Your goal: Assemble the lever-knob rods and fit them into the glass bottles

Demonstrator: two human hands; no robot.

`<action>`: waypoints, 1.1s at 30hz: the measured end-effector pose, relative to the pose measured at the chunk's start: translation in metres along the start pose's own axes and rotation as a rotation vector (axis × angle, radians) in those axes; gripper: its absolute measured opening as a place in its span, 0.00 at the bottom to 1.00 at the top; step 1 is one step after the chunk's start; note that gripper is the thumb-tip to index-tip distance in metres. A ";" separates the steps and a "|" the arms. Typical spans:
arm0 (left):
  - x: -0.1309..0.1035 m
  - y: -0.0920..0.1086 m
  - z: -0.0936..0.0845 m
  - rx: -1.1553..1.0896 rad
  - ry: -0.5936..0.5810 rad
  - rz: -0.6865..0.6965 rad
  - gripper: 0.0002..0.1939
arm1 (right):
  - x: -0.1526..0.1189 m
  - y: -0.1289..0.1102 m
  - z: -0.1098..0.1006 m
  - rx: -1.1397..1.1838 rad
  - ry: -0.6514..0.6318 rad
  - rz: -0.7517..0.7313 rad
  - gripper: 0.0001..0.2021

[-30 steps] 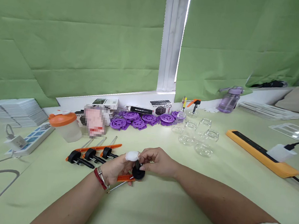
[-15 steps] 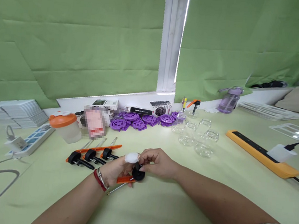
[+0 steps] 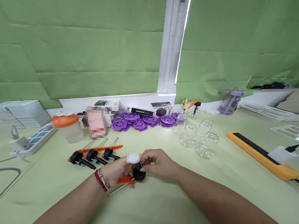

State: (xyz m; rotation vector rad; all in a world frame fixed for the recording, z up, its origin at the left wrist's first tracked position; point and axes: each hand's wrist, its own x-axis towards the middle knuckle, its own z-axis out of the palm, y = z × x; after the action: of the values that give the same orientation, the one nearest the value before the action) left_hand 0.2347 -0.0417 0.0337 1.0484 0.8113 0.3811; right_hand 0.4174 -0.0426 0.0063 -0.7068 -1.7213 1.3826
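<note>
My left hand [image 3: 117, 171], its thumb wrapped in white, is closed round a black bottle top with an orange lever [image 3: 127, 180]. A thin metal rod [image 3: 117, 190] sticks out below that hand. The fingers of my right hand [image 3: 158, 164] are bent and pinched at the black stem above the top's round cap [image 3: 139, 174]. What lies between those fingertips is partly hidden. Left of my hands lie three similar black bottle tops [image 3: 91, 155] with orange levers and metal rods.
Several clear glass bottles [image 3: 204, 150] stand behind my right hand. Purple wheel-shaped parts [image 3: 140, 124] lie along the wall. An orange-lidded cup [image 3: 70, 129] and a white power strip [image 3: 37, 139] stand left. A yellow power strip [image 3: 261, 156] is at right.
The whole view has shifted slightly, with things appearing a little further right and down. Both hands keep nearly the same hold on the black bottle top.
</note>
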 end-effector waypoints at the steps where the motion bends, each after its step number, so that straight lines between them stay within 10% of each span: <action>1: 0.000 0.000 0.000 -0.003 0.005 -0.007 0.28 | 0.000 0.000 0.000 0.009 0.002 0.006 0.11; 10: -0.006 0.006 0.013 -0.055 0.110 0.206 0.24 | 0.000 -0.019 0.002 0.121 0.191 0.119 0.18; 15: -0.008 0.000 0.029 0.052 0.144 0.569 0.27 | -0.006 -0.035 0.011 0.350 0.011 0.292 0.29; 21: -0.007 -0.016 0.034 0.476 0.200 0.818 0.43 | -0.014 -0.050 0.022 0.415 -0.021 0.312 0.17; 25: -0.001 -0.018 0.026 0.951 0.447 0.959 0.51 | -0.012 -0.050 0.018 0.190 0.055 0.328 0.08; 33: 0.016 -0.020 -0.003 1.377 0.731 0.872 0.31 | 0.013 0.008 -0.016 -0.818 0.186 0.035 0.13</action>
State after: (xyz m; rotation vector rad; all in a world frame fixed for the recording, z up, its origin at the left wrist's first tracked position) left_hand 0.2416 -0.0393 0.0085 2.6664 1.2580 1.0411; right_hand 0.4234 -0.0216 0.0031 -1.2569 -2.1095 0.5571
